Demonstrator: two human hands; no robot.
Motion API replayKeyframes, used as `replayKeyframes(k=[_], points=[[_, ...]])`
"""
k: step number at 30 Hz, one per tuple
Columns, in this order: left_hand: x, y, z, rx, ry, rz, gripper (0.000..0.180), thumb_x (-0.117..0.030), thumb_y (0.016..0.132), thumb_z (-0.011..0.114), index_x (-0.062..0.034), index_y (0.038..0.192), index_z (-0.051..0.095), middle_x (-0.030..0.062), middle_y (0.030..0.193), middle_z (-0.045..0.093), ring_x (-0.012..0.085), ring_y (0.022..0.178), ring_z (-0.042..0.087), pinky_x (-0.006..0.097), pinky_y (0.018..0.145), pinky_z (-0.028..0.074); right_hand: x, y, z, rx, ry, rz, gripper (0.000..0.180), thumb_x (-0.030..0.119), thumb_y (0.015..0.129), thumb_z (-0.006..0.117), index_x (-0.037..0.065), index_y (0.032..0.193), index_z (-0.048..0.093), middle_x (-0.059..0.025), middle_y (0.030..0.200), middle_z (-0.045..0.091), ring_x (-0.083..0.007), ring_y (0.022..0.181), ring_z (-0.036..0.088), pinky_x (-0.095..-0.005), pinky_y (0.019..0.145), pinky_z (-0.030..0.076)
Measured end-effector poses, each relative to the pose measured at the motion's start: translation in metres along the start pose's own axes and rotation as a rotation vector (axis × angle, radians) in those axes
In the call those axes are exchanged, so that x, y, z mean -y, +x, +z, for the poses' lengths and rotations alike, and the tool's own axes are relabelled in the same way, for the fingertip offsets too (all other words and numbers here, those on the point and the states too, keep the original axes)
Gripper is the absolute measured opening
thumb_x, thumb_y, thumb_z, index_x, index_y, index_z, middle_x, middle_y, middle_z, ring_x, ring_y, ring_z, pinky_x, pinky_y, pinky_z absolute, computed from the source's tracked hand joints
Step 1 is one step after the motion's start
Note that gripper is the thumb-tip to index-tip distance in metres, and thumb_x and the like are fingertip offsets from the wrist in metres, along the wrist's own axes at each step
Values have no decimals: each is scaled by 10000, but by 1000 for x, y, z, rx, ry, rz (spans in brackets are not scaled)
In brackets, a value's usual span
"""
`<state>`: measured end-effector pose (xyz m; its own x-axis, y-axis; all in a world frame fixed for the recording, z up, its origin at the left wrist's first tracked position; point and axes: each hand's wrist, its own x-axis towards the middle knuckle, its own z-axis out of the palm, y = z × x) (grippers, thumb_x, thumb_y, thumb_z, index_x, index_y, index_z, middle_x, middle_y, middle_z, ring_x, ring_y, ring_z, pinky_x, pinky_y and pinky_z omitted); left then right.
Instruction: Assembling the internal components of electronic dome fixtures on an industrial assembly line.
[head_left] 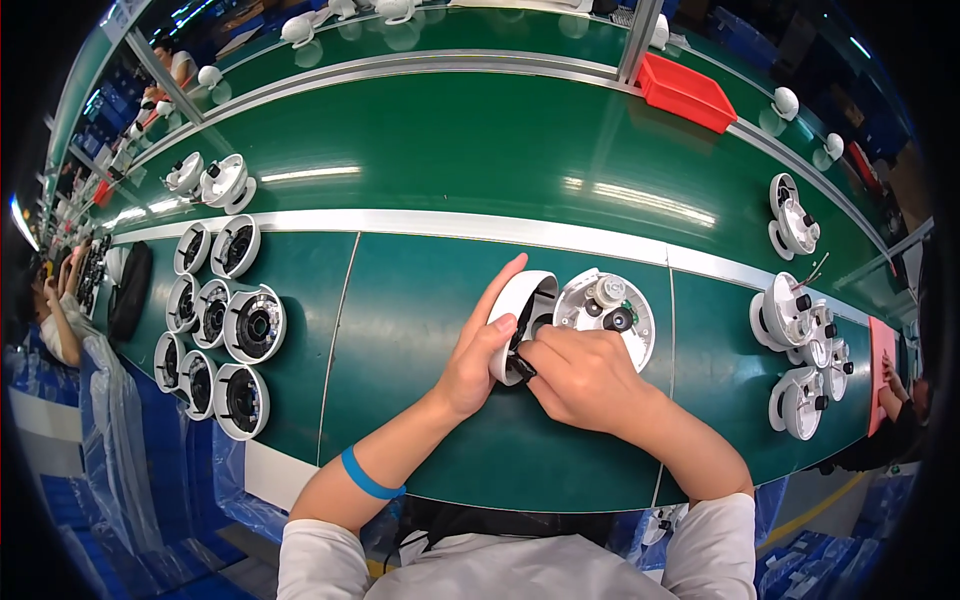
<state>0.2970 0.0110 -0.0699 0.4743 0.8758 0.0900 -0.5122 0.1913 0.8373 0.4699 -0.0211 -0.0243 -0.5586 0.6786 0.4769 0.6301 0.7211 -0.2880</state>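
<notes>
My left hand point(470, 360) grips a white round camera housing point(515, 305), tilted on its edge with its hollow side to the right. Curled fingers of my right hand point(580, 375) reach into that hollow; what they pinch is hidden. A small black part point(522, 369) shows at the housing's lower rim, beside the right fingertips. Just behind my right hand lies an open white camera base point(645, 345) with a black lens point(618, 319) and a pale round piece point(608, 290). My hand covers its near left part.
Several white housings with black rings point(254, 325) stand at the left of the green bench point(400, 300). Open camera units point(800, 400) cluster at the right. Beyond the metal rail lies a red tray point(688, 92). Other people sit at both sides.
</notes>
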Motion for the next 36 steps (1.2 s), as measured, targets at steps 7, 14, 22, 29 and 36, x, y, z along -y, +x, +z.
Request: replayKeyframes(k=[7,14,22,29,36], points=[[8,2,-1,0,100,47,738,-301,1013,489,-28,1643,221,160,1503,470,231,1353,467,343,1167,316,-1,-5,8,-18,-233,-86,157,93,719,680,51,858,621,-46,759,553,-179,630,614,-322,492,484],[15,-4,-7,-11,430,200,750,-390,1018,480,-34,1632,241,161,1528,431,247,1379,434,364,1183,299,-4,-4,11,-29,-164,-146,91,82,731,649,71,796,587,-38,739,522,-163,627,600,-313,484,462],[-5,1,-6,-203,49,48,919,-647,959,605,-109,1620,262,119,1486,494,239,1349,517,406,1117,447,20,4,-21,-237,-334,219,215,58,784,721,51,997,693,-85,1021,720,-205,690,683,-316,582,524],[-11,17,-36,-512,35,243,642,-427,1128,401,-69,1634,233,137,1534,463,221,1394,481,401,1170,394,-4,19,-32,-155,1162,766,331,-78,894,588,-34,1222,612,-111,1124,699,-175,813,736,-294,715,589],[-15,0,-33,-381,441,97,443,-260,1040,655,-25,1405,567,117,1333,637,184,1222,592,339,1067,461,-68,80,-43,-371,895,766,253,30,913,603,-21,1156,647,-95,1064,676,-168,886,721,-290,784,560]])
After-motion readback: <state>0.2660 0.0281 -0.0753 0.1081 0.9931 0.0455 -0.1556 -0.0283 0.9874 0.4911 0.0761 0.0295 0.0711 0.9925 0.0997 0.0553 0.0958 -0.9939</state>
